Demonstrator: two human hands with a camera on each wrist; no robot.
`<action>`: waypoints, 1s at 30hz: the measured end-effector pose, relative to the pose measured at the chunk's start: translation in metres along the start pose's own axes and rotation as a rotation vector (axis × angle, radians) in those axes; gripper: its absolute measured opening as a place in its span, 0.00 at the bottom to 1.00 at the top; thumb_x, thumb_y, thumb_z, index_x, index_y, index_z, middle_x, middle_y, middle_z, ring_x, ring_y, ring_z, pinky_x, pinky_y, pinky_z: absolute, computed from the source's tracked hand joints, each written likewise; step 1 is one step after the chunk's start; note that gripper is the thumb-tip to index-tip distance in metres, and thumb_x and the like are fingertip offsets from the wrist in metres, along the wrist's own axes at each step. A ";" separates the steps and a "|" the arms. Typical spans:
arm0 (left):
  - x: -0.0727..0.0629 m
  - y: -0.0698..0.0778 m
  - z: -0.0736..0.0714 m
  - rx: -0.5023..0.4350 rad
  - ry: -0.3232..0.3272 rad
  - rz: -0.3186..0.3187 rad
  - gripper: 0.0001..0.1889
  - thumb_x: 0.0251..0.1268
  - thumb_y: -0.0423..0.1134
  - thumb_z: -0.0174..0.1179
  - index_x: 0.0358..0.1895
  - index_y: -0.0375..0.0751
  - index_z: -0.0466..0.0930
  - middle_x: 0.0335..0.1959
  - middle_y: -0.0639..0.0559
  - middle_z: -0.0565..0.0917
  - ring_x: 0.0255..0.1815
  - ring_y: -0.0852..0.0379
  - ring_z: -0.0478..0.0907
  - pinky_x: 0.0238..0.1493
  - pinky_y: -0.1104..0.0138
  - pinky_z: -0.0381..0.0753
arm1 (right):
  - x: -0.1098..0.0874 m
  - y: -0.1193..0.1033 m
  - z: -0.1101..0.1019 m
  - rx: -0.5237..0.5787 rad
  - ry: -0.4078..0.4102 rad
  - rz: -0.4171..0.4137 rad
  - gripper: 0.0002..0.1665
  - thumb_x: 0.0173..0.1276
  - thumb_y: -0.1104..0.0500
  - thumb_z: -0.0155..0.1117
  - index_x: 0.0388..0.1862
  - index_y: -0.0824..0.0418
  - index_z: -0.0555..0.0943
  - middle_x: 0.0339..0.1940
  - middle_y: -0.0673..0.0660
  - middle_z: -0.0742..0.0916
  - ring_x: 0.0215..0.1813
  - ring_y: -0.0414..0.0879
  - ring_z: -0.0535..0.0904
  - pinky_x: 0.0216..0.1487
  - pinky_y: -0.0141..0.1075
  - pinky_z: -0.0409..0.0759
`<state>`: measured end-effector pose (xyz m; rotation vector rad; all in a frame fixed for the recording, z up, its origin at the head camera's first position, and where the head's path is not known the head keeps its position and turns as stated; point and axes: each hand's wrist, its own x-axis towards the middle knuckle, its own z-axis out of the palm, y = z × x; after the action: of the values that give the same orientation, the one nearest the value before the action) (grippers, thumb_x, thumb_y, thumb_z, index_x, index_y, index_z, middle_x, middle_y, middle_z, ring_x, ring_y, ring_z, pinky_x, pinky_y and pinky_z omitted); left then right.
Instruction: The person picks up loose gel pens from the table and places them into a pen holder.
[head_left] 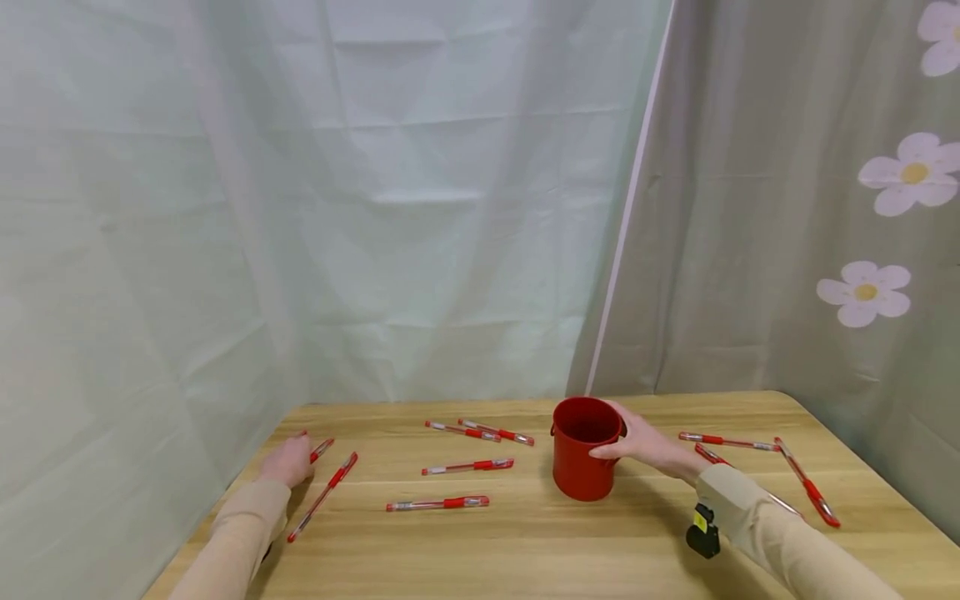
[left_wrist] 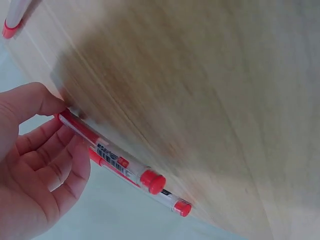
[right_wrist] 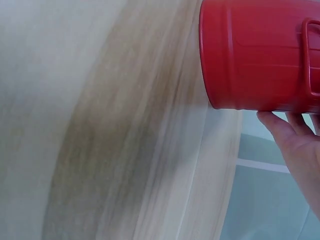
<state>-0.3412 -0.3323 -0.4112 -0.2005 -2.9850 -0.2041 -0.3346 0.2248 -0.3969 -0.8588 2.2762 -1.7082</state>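
At the table's left edge my left hand point(head_left: 287, 461) pinches a red gel pen point(left_wrist: 107, 147) near one end, the thumb above it and curled fingers below. A second red pen point(left_wrist: 167, 199) lies close beside it, under the fingers in the left wrist view. Right of that hand another red pen point(head_left: 322, 498) lies slanted on the wood. My right hand point(head_left: 647, 443) grips the red metal bucket point(head_left: 581, 467) from its right side, thumb in front and fingers behind. The bucket point(right_wrist: 260, 55) stands upright; its side handle shows in the right wrist view. Its bottom inside is hidden.
Several red pens lie mid-table, among them one pen point(head_left: 438, 504) near the front and one point(head_left: 468, 467) behind it. More pens, such as one point(head_left: 808, 483), lie at the right beside my sleeve. Curtains point(head_left: 450, 250) hang behind the wooden table point(head_left: 465, 558).
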 end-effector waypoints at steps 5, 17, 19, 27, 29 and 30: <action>-0.002 -0.001 -0.004 -0.008 -0.006 -0.031 0.09 0.44 0.25 0.60 0.25 0.32 0.66 0.21 0.44 0.71 0.23 0.48 0.70 0.24 0.54 0.72 | -0.001 0.001 0.002 0.008 -0.023 0.003 0.40 0.54 0.63 0.68 0.64 0.60 0.61 0.56 0.61 0.72 0.55 0.57 0.68 0.44 0.47 0.73; -0.003 0.004 -0.015 -0.011 0.065 0.037 0.09 0.46 0.22 0.60 0.25 0.28 0.67 0.19 0.44 0.71 0.22 0.47 0.73 0.23 0.54 0.73 | -0.005 -0.002 0.006 -0.028 -0.039 -0.009 0.41 0.54 0.60 0.69 0.64 0.59 0.60 0.57 0.59 0.73 0.55 0.56 0.68 0.45 0.48 0.72; -0.003 0.006 -0.017 -0.003 0.094 0.058 0.09 0.49 0.24 0.61 0.24 0.28 0.67 0.18 0.44 0.71 0.21 0.47 0.72 0.22 0.55 0.73 | -0.006 -0.003 0.007 -0.041 -0.041 -0.011 0.41 0.54 0.60 0.69 0.65 0.59 0.60 0.57 0.58 0.72 0.56 0.55 0.67 0.48 0.47 0.70; 0.001 0.011 -0.021 -0.025 0.156 0.079 0.11 0.52 0.25 0.59 0.33 0.22 0.66 0.21 0.40 0.72 0.23 0.40 0.75 0.23 0.52 0.74 | -0.005 -0.002 0.008 -0.013 -0.097 0.001 0.42 0.54 0.61 0.68 0.65 0.59 0.59 0.59 0.59 0.71 0.57 0.55 0.66 0.49 0.46 0.69; 0.004 0.011 -0.023 -0.032 0.175 0.113 0.07 0.49 0.20 0.56 0.30 0.25 0.67 0.20 0.42 0.71 0.23 0.42 0.74 0.24 0.53 0.73 | -0.005 -0.002 0.008 -0.011 -0.107 -0.008 0.42 0.54 0.61 0.68 0.65 0.59 0.59 0.59 0.59 0.71 0.57 0.55 0.65 0.49 0.46 0.69; 0.004 0.012 -0.024 -0.033 0.190 0.130 0.07 0.48 0.19 0.55 0.29 0.25 0.67 0.21 0.42 0.72 0.24 0.42 0.74 0.24 0.53 0.73 | -0.005 -0.003 0.008 -0.011 -0.109 -0.012 0.42 0.54 0.61 0.68 0.65 0.60 0.59 0.59 0.59 0.71 0.57 0.55 0.65 0.50 0.47 0.69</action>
<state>-0.3406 -0.3232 -0.3850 -0.3563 -2.7696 -0.2427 -0.3260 0.2203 -0.3981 -0.9457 2.2153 -1.6135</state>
